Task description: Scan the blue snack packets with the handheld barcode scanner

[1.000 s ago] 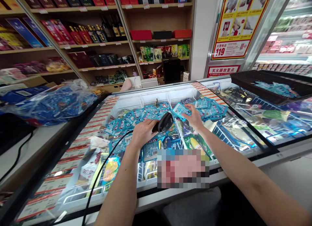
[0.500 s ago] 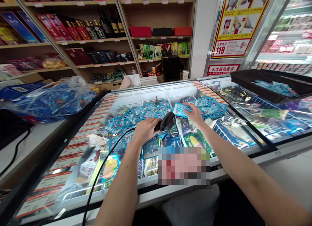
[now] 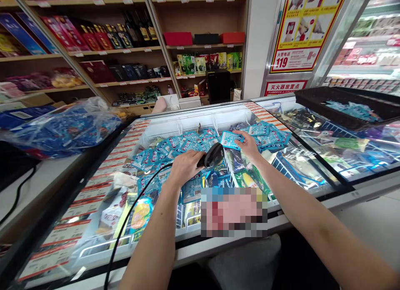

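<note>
A black corded barcode scanner (image 3: 214, 156) is gripped in my left hand (image 3: 187, 167), its head turned toward my right hand. Between the thumb and fingers of my right hand (image 3: 248, 145) is a blue packet (image 3: 230, 140) with a white label side up, just beyond the scanner head. Many similar blue packets (image 3: 162, 150) lie heaped on the glass lid to the left, and a smaller pile of blue packets (image 3: 275, 136) rests right of my right hand. The scanner's cable (image 3: 134, 208) runs down past my left forearm.
Under the glass of the chest freezer (image 3: 190, 256) are wire baskets of bagged goods. A dark tray (image 3: 337, 117) with blue packets stands at the right. Plastic-wrapped blue goods (image 3: 68, 127) sit at the left. Shelves (image 3: 118, 52) of boxes and bottles rise behind.
Both hands keep nearly the same pose, with the packet still held before the scanner. The whole view has shifted very slightly.
</note>
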`<state>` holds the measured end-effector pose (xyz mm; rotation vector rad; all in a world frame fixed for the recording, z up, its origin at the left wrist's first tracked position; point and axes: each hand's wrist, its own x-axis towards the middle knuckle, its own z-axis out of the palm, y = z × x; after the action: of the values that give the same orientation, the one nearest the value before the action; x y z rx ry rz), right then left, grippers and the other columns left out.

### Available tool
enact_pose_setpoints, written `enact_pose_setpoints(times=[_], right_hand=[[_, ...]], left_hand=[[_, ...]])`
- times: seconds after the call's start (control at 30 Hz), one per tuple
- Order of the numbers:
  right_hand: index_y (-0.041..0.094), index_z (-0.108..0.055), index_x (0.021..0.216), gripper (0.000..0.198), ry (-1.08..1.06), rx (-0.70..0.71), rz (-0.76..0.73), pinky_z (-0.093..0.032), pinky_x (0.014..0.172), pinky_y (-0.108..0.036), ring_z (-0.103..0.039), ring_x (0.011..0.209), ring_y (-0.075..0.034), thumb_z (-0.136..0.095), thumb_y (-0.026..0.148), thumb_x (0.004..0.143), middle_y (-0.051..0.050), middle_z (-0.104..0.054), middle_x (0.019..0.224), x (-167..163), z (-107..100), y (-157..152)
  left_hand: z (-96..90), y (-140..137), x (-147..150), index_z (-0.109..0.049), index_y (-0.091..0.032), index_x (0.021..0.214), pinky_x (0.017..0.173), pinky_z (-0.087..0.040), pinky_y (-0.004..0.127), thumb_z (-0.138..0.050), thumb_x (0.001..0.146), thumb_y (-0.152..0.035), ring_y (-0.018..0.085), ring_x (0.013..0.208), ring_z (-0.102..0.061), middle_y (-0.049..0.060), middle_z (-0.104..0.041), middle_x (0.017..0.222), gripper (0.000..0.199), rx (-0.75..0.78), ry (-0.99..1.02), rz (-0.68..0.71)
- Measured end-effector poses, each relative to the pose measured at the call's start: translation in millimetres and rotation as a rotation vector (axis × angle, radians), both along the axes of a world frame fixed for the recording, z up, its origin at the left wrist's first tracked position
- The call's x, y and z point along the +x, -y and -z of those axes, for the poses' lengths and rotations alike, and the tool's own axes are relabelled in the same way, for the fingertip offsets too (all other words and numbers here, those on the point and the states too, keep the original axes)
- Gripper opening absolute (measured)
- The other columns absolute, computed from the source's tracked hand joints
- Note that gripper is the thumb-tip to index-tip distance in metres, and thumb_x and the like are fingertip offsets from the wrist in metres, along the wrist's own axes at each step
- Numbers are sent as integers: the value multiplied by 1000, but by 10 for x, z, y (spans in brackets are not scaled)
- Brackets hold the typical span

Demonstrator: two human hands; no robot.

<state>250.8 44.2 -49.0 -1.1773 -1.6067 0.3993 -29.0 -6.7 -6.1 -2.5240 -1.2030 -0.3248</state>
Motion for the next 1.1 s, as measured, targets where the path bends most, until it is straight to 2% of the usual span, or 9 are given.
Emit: enact_pose_setpoints(times=[0.27, 0.43, 0.6, 0.67, 0.83, 0.93, 1.03, 1.1], right_hand=[[24, -62, 116, 37, -70, -4, -47, -45, 64, -27, -58, 87, -18, -55, 32, 81, -4, -65, 113, 9, 93, -80], [25, -58, 121, 38, -50, 25, -51, -46, 63, -28, -57, 78, -16, -53, 31, 83, -3, -63, 120, 15, 101, -75], [23, -61, 119, 36, 151, 129, 83, -46, 89, -33, -56, 102, -21, -46, 27, 88, -7, -61, 115, 19, 23, -12], [21, -64, 117, 36, 243, 132, 160, -44, 92, -33, -56, 103, -21, -43, 24, 88, -9, -59, 113, 39, -3, 7], [19, -66, 113, 35, 496, 9, 428, -38, 92, -45, -49, 106, -30, -46, 24, 85, -14, -60, 109, 157, -65, 48], [17, -68, 108, 33, 546, -82, 540, -36, 89, -52, -46, 107, -36, -46, 26, 84, -18, -61, 108, 219, -98, 62], [19, -69, 108, 34, 550, -48, 567, -34, 90, -54, -44, 110, -35, -43, 22, 86, -18, -59, 115, 238, -105, 63], [23, -68, 109, 34, 597, 18, 511, -28, 98, -57, -42, 117, -33, -42, 22, 88, -13, -57, 125, 235, -85, 55]], left_hand=[[11, -13, 1, -56, -22, 115, 74, -47, 32, -54, 85, -37, 23, 100, -61, 6, -68, 105, 33, -5, -2, 11], [15, -5, 3, -56, -22, 115, 73, -47, 32, -54, 85, -36, 23, 101, -62, 6, -68, 105, 33, 8, 10, 14], [18, -17, -16, -57, -21, 116, 72, -47, 32, -54, 85, -37, 23, 97, -62, 6, -69, 102, 34, 26, 25, 2], [20, -28, -28, -57, -21, 116, 73, -47, 33, -54, 84, -37, 24, 98, -62, 7, -68, 103, 35, 31, 31, -1], [19, -42, -56, -57, -21, 115, 76, -48, 32, -54, 83, -35, 24, 99, -62, 7, -69, 103, 34, 33, 46, -29], [20, -46, -73, -58, -22, 115, 76, -48, 33, -53, 83, -35, 24, 98, -63, 7, -69, 101, 35, 38, 68, -53], [25, -59, -89, -59, -22, 115, 77, -47, 32, -53, 83, -36, 24, 98, -63, 8, -69, 102, 35, 47, 86, -90], [26, -72, -93, -59, -22, 116, 77, -47, 33, -54, 83, -37, 24, 98, -63, 8, -68, 104, 37, 54, 83, -120]])
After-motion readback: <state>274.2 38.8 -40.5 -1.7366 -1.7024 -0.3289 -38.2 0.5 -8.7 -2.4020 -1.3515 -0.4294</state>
